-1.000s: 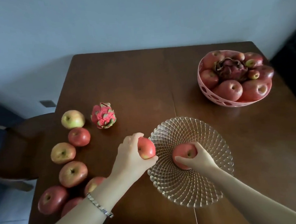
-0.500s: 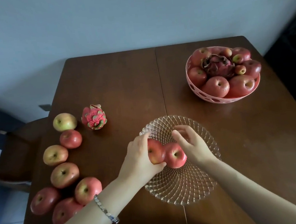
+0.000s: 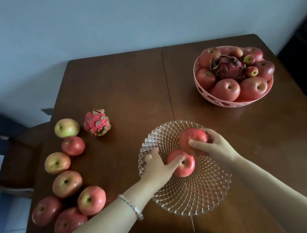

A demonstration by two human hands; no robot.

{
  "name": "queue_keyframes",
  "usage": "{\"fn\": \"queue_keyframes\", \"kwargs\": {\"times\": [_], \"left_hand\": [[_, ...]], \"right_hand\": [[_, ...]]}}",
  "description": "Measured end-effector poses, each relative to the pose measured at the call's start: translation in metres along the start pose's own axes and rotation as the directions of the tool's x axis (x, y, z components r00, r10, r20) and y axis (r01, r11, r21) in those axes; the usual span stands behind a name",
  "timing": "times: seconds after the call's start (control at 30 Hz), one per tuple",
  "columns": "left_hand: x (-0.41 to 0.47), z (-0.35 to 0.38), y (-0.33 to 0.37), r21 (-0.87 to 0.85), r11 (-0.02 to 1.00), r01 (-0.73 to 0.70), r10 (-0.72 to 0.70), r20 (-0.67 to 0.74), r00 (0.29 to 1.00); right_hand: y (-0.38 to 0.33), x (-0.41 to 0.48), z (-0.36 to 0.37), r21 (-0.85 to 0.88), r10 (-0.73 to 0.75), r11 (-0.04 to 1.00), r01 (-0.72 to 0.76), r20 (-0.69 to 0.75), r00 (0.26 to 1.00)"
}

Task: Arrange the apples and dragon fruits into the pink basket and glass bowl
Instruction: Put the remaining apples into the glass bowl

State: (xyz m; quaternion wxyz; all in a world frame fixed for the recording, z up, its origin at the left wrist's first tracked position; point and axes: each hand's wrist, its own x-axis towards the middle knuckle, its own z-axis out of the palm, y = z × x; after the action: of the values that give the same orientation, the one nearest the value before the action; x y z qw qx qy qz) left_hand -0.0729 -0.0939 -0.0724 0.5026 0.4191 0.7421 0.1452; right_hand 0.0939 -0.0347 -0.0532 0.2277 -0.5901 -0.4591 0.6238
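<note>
View from above of a brown wooden table [image 3: 126, 85] with a patterned glass bowl [image 3: 195, 197] near its front edge. Two bare hands reach into the bowl, each holding a red apple. The left hand [image 3: 155, 168], with a silver bracelet [image 3: 132, 207] on its wrist, grips the near apple [image 3: 185, 168] at the bowl's centre, its thumb lying across the top and its fingers curled at the side. The right hand [image 3: 213, 148] holds the far apple [image 3: 191, 139] in the bowl's far part, thumb in front and fingers curled round the back. The two apples touch. Left of the bowl, seven loose apples [image 3: 67, 184] lie in a curved line on the table, with a bright pink dragon fruit [image 3: 97, 122] at the line's far end. Beyond the bowl to the right stands a pink basket [image 3: 223, 103] heaped with apples around a dark dragon fruit [image 3: 228, 67]
</note>
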Motion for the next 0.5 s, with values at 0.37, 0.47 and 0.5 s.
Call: {"fn": "queue_keyframes", "kwargs": {"times": [0.37, 0.47, 0.5], "left_hand": [[0.019, 0.027, -0.006, -0.514, 0.837, 0.189, -0.147, 0.123, 0.982], [0.021, 0.028, -0.009, -0.471, 0.868, 0.156, -0.122, 0.103, 0.987], [0.022, 0.027, -0.009, -0.464, 0.871, 0.16, -0.122, 0.112, 0.986]], "right_hand": [[-0.016, 0.06, -0.005, -0.346, -0.024, 0.937, 0.045, 0.064, 0.998], [-0.021, 0.077, 0.0, -0.567, -0.038, 0.814, 0.13, 0.172, 0.984], [-0.023, 0.08, 0.002, -0.627, -0.024, 0.766, 0.146, 0.199, 0.98]]}}
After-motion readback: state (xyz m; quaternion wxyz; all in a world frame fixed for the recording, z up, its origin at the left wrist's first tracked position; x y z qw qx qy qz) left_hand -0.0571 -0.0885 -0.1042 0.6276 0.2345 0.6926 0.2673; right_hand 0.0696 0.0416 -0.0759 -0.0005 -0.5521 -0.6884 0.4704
